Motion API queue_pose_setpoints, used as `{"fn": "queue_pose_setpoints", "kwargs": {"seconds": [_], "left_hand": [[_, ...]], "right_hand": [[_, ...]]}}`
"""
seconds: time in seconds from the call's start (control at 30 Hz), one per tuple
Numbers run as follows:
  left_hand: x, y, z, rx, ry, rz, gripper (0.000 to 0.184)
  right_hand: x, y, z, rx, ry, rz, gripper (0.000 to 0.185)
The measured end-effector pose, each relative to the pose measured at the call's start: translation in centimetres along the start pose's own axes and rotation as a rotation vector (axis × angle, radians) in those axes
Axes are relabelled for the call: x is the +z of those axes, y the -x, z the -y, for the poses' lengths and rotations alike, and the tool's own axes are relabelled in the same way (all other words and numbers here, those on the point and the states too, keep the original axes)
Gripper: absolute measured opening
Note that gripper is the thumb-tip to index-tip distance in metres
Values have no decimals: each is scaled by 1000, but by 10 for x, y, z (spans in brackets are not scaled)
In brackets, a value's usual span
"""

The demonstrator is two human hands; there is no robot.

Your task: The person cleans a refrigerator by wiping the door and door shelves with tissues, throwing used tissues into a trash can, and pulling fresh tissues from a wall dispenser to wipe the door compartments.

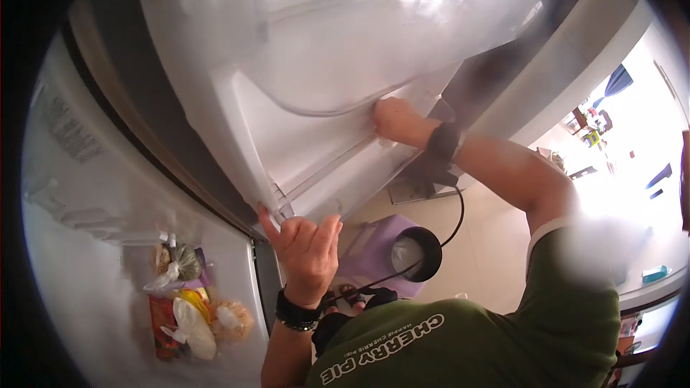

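A white refrigerator shelf (284, 136) with a clear front strip (345, 190) lies before me, under a large transparent curved bin (345, 43). My right hand (401, 122) is closed in a fist on this shelf, just below the bin's lower rim. Its fingertips are turned away, so whatever they hold is hidden. At the shelf's near left corner is my left hand (307, 248), fingers bent and one finger stretched against the corner. It appears to grip the shelf end, though the fingertips are partly hidden.
Left, a white refrigerator compartment (79, 244) holds tied plastic bags of food (194, 327) and a red packet (164, 323). Below the shelf, a purple box-like object (366, 244) stands on the tiled floor (489, 244), with a black round container (417, 255) and a dark cable (460, 215).
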State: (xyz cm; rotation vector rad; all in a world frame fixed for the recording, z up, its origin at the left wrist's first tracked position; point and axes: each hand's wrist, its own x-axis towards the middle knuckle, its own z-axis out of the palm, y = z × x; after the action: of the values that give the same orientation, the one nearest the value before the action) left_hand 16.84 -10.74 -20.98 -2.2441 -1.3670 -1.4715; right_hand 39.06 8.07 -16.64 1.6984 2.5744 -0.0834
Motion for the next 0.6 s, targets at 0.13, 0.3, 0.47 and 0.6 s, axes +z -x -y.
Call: {"fn": "queue_pose_setpoints", "kwargs": {"seconds": [0.13, 0.3, 0.47, 0.6], "left_hand": [[2, 3, 1, -23, 21, -32, 24], [0, -1, -1, -23, 17, -14, 23], [1, 1, 1, -20, 54, -46, 21], [1, 1, 1, -14, 39, -33, 21]], "right_hand": [[-2, 8, 48, 53, 12, 64, 11], [-9, 17, 70, -40, -31, 30, 14], [-6, 9, 27, 117, -24, 29, 15], [1, 19, 89, -27, -66, 22, 15]]}}
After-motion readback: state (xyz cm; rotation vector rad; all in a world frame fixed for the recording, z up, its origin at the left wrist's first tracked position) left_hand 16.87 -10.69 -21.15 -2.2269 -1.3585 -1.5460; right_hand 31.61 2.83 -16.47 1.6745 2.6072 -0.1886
